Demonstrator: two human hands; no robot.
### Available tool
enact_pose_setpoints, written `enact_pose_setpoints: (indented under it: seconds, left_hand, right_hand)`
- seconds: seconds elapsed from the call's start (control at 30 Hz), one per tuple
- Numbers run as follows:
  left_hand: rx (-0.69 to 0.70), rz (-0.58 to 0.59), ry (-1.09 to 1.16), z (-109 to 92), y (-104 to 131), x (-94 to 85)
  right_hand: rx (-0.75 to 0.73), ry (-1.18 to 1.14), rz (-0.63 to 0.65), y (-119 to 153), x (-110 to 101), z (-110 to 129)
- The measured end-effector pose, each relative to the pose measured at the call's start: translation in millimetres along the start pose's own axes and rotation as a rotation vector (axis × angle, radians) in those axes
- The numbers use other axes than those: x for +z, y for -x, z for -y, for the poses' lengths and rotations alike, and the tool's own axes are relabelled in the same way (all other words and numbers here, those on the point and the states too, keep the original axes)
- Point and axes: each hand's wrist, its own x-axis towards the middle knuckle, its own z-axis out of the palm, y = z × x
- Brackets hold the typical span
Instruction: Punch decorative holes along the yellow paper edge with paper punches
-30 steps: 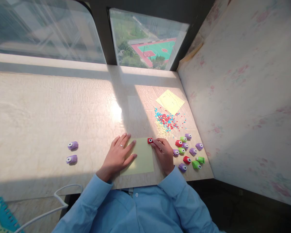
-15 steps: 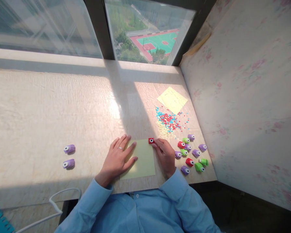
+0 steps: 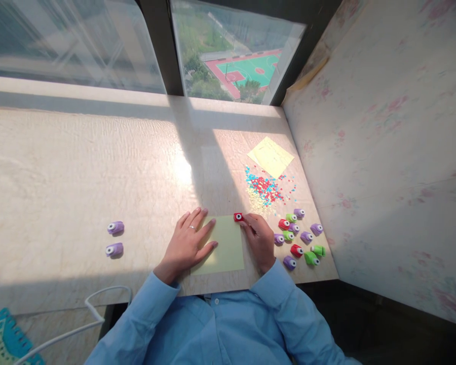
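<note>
A pale yellow-green sheet of paper (image 3: 230, 248) lies on the table in front of me. My left hand (image 3: 188, 244) rests flat on its left part with the fingers spread; a ring shows on one finger. At the sheet's top right corner is a small red craft paper punch (image 3: 238, 217). My right hand (image 3: 259, 238) pinches this punch between thumb and fingers, with the other fingers curled. Whether the paper's edge sits inside the punch's slot cannot be made out.
Several purple, green and red punches (image 3: 297, 250) stand on the right near the wall. Red, blue and yellow paper bits (image 3: 264, 188) lie behind them, below a yellow paper (image 3: 271, 156). Two purple punches (image 3: 114, 249) stand left. A white cable (image 3: 95, 309) crosses the front left.
The view has shifted slightly, so things appear a little displaced. Both hands keep their places on the sheet and the punch; nothing was taken or let go.
</note>
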Motion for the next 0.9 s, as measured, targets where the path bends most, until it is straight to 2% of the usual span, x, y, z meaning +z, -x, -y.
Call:
enact_pose_setpoints:
  seconds: [0.57,0.9]
  left_hand:
    - [-0.003,-0.026,0.011,0.6,0.0,4.9]
    - [0.006,-0.030,-0.017,1.1,-1.3,5.0]
  right_hand:
    - [-0.040,-0.023,-0.033,-0.6,1.2,-3.3]
    - [0.083,-0.128,-0.100,0.2,0.8,-6.8]
